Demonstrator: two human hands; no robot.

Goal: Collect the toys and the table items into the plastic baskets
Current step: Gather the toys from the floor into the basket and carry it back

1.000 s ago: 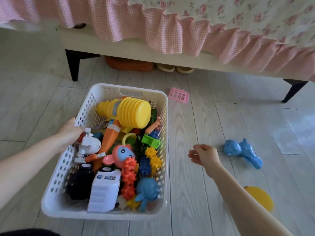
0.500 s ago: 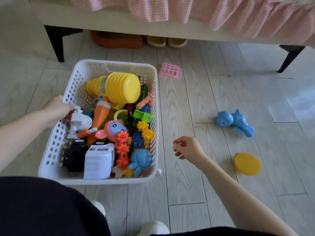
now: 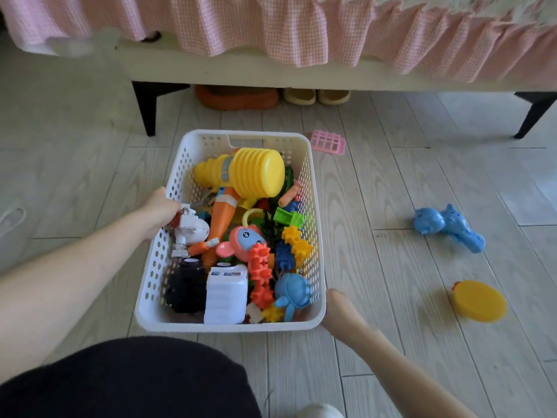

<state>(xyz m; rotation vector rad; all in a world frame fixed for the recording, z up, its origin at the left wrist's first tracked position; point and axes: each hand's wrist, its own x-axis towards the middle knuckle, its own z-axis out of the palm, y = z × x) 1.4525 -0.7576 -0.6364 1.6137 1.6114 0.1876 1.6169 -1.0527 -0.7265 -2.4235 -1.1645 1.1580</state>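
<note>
White basket [image 3: 312,236] at frame centre, heaped with toys, left hand [image 3: 159,208] gripping its left rim, right hand [image 3: 336,309] at the lower right corner, grip hidden, cannot tell. Left on the floor at right: blue toy [image 3: 449,227], yellow disc [image 3: 479,300], pink grid piece [image 3: 328,142].

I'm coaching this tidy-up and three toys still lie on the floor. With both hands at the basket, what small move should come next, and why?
Probably slide the white basket right, toward the blue animal toy and yellow disc. The left hand grips its left rim and the right hand sits at its near right corner, while those toys and the pink grid piece lie on the floor.
</note>
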